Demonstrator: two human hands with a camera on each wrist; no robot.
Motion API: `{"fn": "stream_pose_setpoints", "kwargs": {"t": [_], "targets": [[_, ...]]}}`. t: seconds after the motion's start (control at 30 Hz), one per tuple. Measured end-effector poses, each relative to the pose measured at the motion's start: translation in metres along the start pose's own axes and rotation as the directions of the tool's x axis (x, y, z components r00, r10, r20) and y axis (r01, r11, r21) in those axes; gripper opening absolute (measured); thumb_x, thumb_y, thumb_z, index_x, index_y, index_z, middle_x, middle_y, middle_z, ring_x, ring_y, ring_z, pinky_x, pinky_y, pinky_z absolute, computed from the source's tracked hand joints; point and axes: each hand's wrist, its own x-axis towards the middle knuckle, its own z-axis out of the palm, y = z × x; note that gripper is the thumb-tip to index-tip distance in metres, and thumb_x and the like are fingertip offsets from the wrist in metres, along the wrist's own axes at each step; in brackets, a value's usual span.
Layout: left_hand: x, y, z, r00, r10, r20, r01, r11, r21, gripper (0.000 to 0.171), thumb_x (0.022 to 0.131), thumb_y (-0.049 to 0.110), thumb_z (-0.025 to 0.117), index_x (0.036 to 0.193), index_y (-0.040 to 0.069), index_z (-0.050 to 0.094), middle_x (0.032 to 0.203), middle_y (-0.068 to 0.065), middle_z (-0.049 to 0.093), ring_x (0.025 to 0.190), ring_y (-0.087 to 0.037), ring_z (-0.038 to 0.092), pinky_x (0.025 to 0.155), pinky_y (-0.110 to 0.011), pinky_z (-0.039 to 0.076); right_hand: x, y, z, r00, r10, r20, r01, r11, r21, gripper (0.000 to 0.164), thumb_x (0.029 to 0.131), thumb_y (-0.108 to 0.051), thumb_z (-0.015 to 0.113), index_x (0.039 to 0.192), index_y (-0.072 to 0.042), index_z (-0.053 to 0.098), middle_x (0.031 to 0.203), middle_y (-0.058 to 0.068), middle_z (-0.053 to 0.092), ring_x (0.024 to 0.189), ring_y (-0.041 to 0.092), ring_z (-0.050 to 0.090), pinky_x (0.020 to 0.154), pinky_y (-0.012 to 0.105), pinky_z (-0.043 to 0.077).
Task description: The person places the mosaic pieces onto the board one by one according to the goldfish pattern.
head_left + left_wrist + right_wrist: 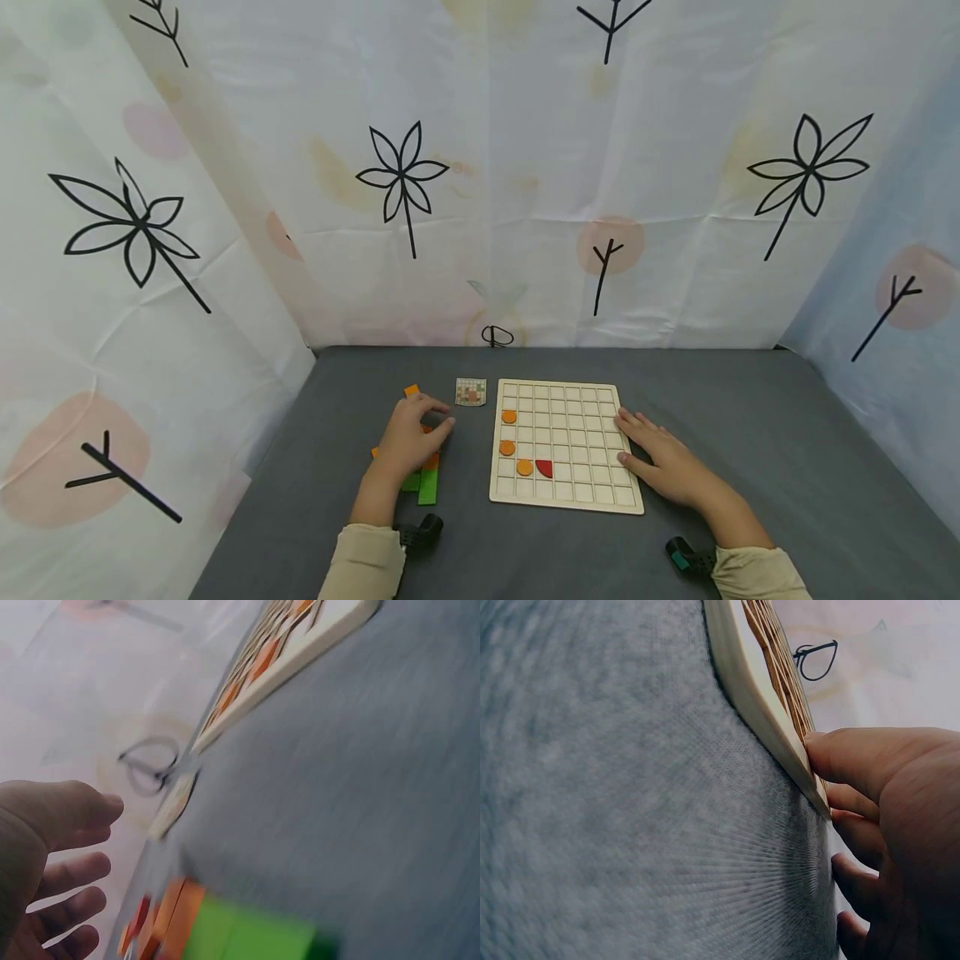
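Observation:
A cream gridded board [587, 450] lies on the table, with orange discs [524, 467] and a red quarter-circle piece [544, 468] in its left-hand cells. My left hand [408, 433] hovers over a cluster of green tiles [427, 490] and orange pieces left of the board. Its thumb and fingers stand apart, and the left wrist view shows nothing between them. Part of the cluster is hidden under that hand. At the board's right edge rests my right hand [663, 458], its thumb [847, 757] touching the rim and its fingers extended.
A small patterned card [471, 392] lies between the cluster and the board's upper left corner. Grey cloth covers the table [300, 517]. Printed white curtains [525, 167] close off the back and both sides.

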Motion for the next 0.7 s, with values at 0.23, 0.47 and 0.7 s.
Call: {"fn": "stream_pose_setpoints", "kwargs": {"t": [0.23,0.47,0.7], "targets": [[-0.005,-0.031,-0.024,0.992,-0.111,-0.058,0.11,0.993,-0.031,0.029,0.098,0.02,0.079,0.124,0.007,0.077,0.125,-0.013,0.068,0.115,-0.034,0.06,0.098,-0.055,0.053,0.0,0.0,0.0,1.0,0.003,0.0,-0.003,1.0,-0.005,0.068,0.108,-0.036,0.062,0.162,-0.002,0.042,0.171,0.022,0.033,0.157,0.053,0.028,0.121,0.075,0.02],[-0.008,-0.045,-0.03,0.976,-0.198,-0.095,0.202,0.979,0.031,0.044,0.095,0.022,0.08,0.135,0.005,0.072,0.13,-0.018,0.069,0.122,-0.038,0.061,0.106,-0.059,0.05,0.001,0.0,0.0,1.0,-0.009,-0.007,0.009,1.0,-0.013,0.067,0.108,-0.035,0.062,0.162,-0.001,0.042,0.17,0.023,0.034,0.156,0.054,0.028,0.12,0.076,0.022],[-0.008,-0.047,-0.027,0.963,-0.255,-0.092,0.261,0.963,0.071,0.049,0.092,0.027,0.083,0.134,0.004,0.072,0.13,-0.018,0.069,0.122,-0.038,0.06,0.107,-0.059,0.05,0.0,-0.001,-0.001,1.0,0.0,0.005,0.0,1.0,-0.004,0.068,0.108,-0.036,0.063,0.162,0.0,0.041,0.171,0.024,0.032,0.156,0.054,0.027,0.121,0.076,0.02]]}}
